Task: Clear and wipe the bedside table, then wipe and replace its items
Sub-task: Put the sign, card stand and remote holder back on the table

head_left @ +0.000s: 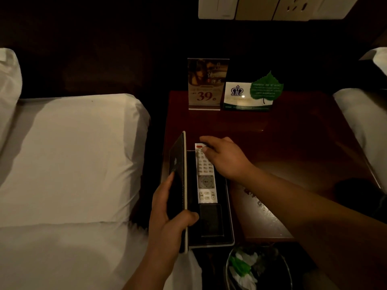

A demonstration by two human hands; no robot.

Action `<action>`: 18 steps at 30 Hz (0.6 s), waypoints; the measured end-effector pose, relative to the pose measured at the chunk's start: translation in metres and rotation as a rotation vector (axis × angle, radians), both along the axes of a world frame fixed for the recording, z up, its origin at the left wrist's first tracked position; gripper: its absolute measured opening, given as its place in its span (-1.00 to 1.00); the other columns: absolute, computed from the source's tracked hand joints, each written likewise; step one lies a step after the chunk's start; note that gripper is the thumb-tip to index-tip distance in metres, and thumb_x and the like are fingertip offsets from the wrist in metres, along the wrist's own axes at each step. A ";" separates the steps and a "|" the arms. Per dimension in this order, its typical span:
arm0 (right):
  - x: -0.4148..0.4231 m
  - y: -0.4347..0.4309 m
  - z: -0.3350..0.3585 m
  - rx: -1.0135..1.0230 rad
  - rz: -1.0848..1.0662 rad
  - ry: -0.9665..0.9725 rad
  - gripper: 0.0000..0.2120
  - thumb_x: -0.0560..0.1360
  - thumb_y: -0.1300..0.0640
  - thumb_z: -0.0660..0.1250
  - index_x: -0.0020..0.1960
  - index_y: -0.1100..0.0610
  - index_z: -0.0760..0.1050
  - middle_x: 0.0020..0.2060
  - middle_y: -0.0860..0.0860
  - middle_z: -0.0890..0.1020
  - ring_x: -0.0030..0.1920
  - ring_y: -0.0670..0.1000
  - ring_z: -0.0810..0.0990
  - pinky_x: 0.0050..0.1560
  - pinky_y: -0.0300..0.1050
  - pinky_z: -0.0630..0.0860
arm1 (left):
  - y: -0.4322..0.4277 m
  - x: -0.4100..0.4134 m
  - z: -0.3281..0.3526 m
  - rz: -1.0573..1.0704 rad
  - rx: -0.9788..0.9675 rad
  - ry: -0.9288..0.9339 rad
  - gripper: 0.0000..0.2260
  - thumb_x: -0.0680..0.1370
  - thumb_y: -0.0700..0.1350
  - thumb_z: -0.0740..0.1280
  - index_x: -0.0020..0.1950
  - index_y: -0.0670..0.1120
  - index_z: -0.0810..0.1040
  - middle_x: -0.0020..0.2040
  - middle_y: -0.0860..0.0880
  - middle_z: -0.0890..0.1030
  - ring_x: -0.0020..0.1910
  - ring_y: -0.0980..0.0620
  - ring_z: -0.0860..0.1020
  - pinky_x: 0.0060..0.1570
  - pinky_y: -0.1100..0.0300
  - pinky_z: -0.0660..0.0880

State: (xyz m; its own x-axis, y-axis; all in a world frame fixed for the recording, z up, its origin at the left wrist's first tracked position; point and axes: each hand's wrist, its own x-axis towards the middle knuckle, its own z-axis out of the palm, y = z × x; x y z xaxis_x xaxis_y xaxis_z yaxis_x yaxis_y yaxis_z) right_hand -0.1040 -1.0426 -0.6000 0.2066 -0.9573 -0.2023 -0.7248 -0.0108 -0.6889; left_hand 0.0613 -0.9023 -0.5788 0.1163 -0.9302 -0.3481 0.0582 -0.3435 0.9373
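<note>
On the dark red table (293, 143), against the wall, a clear sign (206, 84) shows a large red "39"; its other characters are too dim to read. Just beside it stands a white card (238, 95) with a dark crown emblem, and a green leaf (267, 88) overlapping the card's right end carries white print too fine to make out. At the table's near left corner lies a dark box (211, 244) with its lid (178, 164) raised upright. The left hand (167, 222) grips the lid, thumb across its edge and fingers on the outer face. A white remote (206, 181) lies lengthwise in the box, a red button at its far end, its key labels too small to read. The right hand (226, 158) pinches that far end, thumb on the keys and fingers curled over the tip. Droplets (261, 204) spot the glossy wood near the front edge. White beds flank the table, one (73, 153) on the left and another (360, 122) on the right. Pale sockets (293, 7) sit on the dark wall above. Below the table's front edge, a bin (227, 266) holds green and white scraps.
</note>
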 end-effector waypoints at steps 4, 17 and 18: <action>0.003 0.003 -0.003 -0.026 0.016 0.026 -0.58 0.64 -0.01 0.11 0.48 0.00 0.27 0.38 0.02 0.45 0.36 0.04 0.28 0.22 -0.14 0.26 | 0.001 0.000 -0.001 -0.005 0.010 -0.019 -0.20 0.08 0.02 0.40 0.33 0.38 0.42 0.36 0.14 0.48 0.30 0.09 0.50 0.22 -0.15 0.52; -0.029 0.092 -0.018 -0.011 -0.536 -0.418 -0.77 0.61 0.01 0.18 0.23 -0.11 0.49 0.11 -0.18 0.53 0.09 -0.15 0.55 0.02 -0.13 0.55 | -0.001 -0.006 -0.002 -0.045 0.016 -0.152 -0.16 0.11 0.07 0.42 0.40 0.37 0.32 0.41 0.24 0.33 0.34 0.25 0.38 0.25 0.08 0.46; -0.029 0.097 -0.019 0.017 -0.564 -0.463 -0.79 0.61 0.03 0.19 0.19 -0.14 0.50 0.10 -0.17 0.56 0.04 -0.18 0.58 -0.07 -0.21 0.55 | -0.002 -0.009 -0.001 -0.063 0.015 -0.200 -0.14 0.12 0.09 0.41 0.42 0.35 0.29 0.44 0.22 0.28 0.37 0.20 0.35 0.29 0.05 0.44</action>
